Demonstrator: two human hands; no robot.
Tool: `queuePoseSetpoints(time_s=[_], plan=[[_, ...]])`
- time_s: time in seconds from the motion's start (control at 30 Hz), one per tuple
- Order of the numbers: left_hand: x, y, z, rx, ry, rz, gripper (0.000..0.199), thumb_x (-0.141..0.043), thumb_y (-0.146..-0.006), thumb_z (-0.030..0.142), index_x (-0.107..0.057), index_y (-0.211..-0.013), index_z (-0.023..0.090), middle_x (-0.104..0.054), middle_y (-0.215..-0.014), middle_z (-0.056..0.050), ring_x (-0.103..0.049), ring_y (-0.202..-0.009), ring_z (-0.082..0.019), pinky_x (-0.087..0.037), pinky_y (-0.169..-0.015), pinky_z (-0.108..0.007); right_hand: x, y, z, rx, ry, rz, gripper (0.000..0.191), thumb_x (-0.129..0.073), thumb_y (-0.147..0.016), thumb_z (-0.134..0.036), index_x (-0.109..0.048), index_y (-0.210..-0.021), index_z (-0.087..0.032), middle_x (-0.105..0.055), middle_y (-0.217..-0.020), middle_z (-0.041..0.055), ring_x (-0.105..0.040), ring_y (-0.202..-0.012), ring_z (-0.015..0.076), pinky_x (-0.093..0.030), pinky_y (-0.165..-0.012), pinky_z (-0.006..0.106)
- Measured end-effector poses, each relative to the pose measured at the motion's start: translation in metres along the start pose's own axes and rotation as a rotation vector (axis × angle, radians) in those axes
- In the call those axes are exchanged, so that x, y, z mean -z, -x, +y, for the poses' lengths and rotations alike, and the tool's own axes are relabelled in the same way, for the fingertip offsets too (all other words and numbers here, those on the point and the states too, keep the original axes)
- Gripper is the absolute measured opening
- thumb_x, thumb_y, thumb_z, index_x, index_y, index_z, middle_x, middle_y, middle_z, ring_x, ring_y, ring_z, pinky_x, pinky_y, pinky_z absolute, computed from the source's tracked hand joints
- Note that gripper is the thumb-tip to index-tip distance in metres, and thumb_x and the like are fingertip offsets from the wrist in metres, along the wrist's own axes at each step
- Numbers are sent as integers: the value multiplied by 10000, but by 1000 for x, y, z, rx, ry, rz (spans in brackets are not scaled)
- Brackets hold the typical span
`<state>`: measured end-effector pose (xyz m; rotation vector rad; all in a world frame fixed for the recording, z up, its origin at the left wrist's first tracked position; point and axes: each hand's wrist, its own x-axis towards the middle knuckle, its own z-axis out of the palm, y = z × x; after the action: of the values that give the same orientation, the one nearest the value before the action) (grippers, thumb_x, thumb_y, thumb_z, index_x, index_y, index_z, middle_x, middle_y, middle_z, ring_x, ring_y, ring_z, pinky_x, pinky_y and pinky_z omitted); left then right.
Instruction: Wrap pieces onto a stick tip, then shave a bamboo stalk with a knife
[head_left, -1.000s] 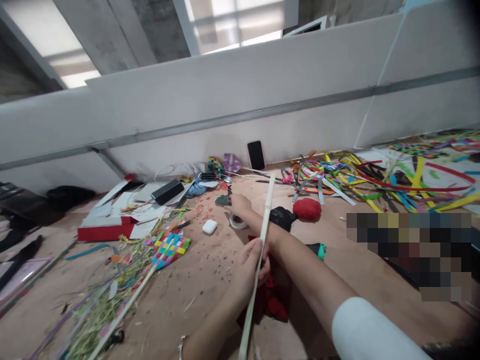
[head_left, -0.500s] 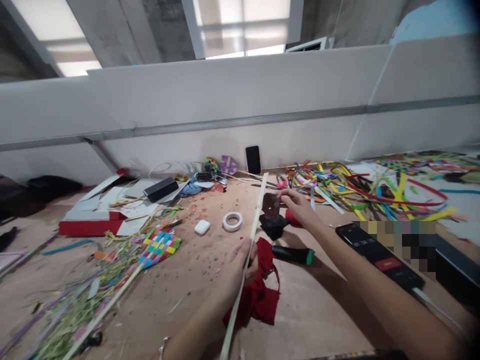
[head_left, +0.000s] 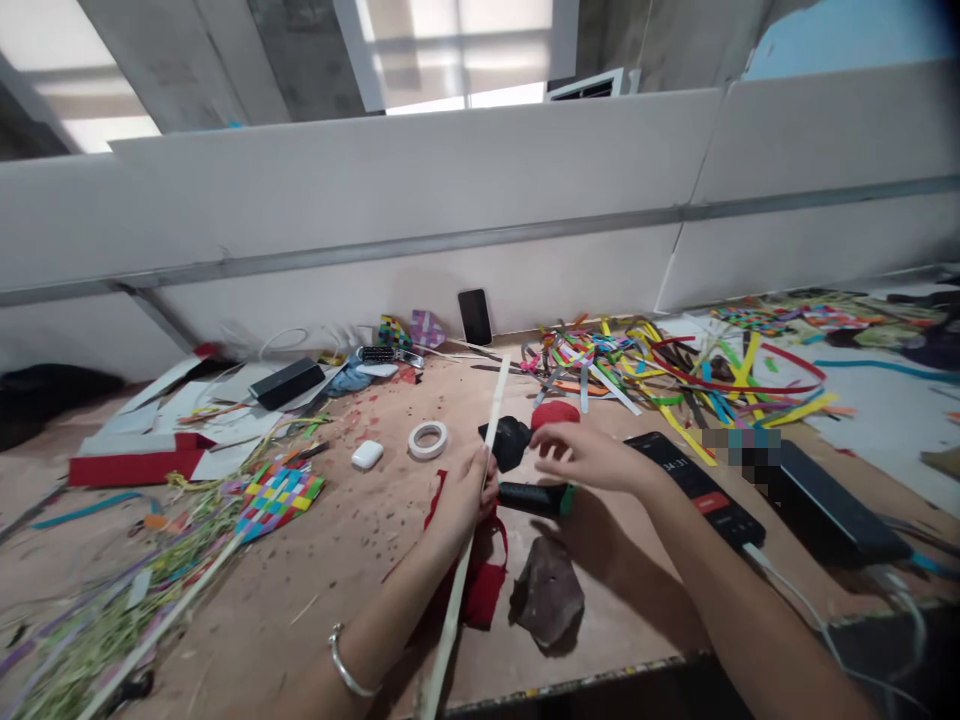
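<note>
My left hand (head_left: 469, 490) is closed around a long pale strip, perhaps bamboo (head_left: 497, 405), which slants up and away from me. My right hand (head_left: 581, 455) holds nothing; its fingers are apart and bent above the table. Below its fingers lies a black handle with a green end (head_left: 531, 497). Just beyond are a black crumpled piece (head_left: 511, 440) and a round red thing (head_left: 555, 414). A dark brown flat piece, like leather (head_left: 550, 595), rests near the front edge. Red cloth (head_left: 486, 595) lies partly hidden under my left hand and the strip.
A white tape roll (head_left: 427, 440) and white earbud case (head_left: 367, 455) lie left of centre. Farther left is a colourful woven piece (head_left: 281, 500) on a stick, among shavings. Right are a phone (head_left: 701, 495) with cable, a black box (head_left: 832, 500) and coloured strips (head_left: 652, 365).
My right hand has let go of the dark brown piece, which now lies nearer the front edge. My left hand still grips the strip. The view has shifted right.
</note>
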<state>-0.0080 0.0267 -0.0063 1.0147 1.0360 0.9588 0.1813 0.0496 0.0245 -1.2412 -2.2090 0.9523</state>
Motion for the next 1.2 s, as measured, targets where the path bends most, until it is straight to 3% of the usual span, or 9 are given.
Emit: queuePoseSetpoints(time_s=[0.13,0.23,0.3,0.47,0.57,0.7,0.8,1.0,1.2], plan=[[-3,-4,9,-5,-13,-17,524,-479,-604,693,-317,-643,196,-306,-323,127,-200,-217,-13,-187,-238,-130,-16,24,-13,172,184,-253,329,-624,-681,-395,-617,-956,-215,-581,-897,28,-529,-761,120,-398,-645,209],[-2,3,11,-11,-47,-31,510,-463,-632,683,-327,-636,192,-298,-322,123,-201,-220,-15,-191,-247,-134,-31,24,-17,266,209,-339,184,-596,-713,-325,-630,-827,-184,-574,-897,32,-510,-735,106,-383,-655,205],[1,12,10,-17,-82,-32,489,-443,-674,662,-346,-630,184,-284,-328,119,-202,-234,-14,-177,-261,-129,-30,18,-15,242,181,-253,121,-539,-750,-260,-604,-794,-168,-581,-866,30,-508,-723,98,-375,-657,203],[3,31,8,-63,-207,-13,421,-505,-738,535,-404,-609,147,-346,-432,86,-306,-355,-4,-204,-351,-111,-7,-1,-1,9,-21,329,157,-441,-810,-306,-517,-855,-176,-572,-807,23,-515,-713,113,-381,-655,226],[0,35,9,-100,-319,0,418,-463,-771,525,-399,-603,148,-334,-452,80,-290,-373,-14,-209,-370,-136,-5,-11,12,-36,-299,519,210,-485,-773,-390,-480,-794,-181,-546,-782,10,-504,-702,106,-394,-646,220],[-1,37,13,-90,-462,-78,401,-417,-802,513,-429,-635,148,-363,-476,64,-323,-413,-34,-243,-408,-149,-8,-14,22,-162,-842,573,344,-639,-620,-436,-507,-815,-186,-564,-751,-12,-526,-672,95,-427,-622,206],[-1,40,17,-68,-557,-125,380,-391,-826,481,-450,-646,151,-406,-491,45,-371,-452,-50,-285,-447,-154,-3,-9,20,-220,-1147,593,367,-672,-595,-403,-556,-876,-196,-617,-832,-8,-572,-713,105,-460,-637,208],[-3,41,18,-65,-554,-105,369,-378,-836,456,-435,-633,153,-382,-485,48,-337,-443,-46,-252,-430,-156,0,-2,7,-299,-1432,493,159,-519,-730,-323,-581,-791,-190,-641,-757,-13,-590,-647,101,-488,-627,213],[-6,43,17,-79,-469,-86,362,-424,-820,456,-420,-632,147,-369,-505,53,-331,-444,-34,-245,-411,-144,-12,0,5,-188,-1486,332,300,-498,-747,-447,-576,-921,-215,-647,-954,15,-609,-885,165,-492,-806,320]])
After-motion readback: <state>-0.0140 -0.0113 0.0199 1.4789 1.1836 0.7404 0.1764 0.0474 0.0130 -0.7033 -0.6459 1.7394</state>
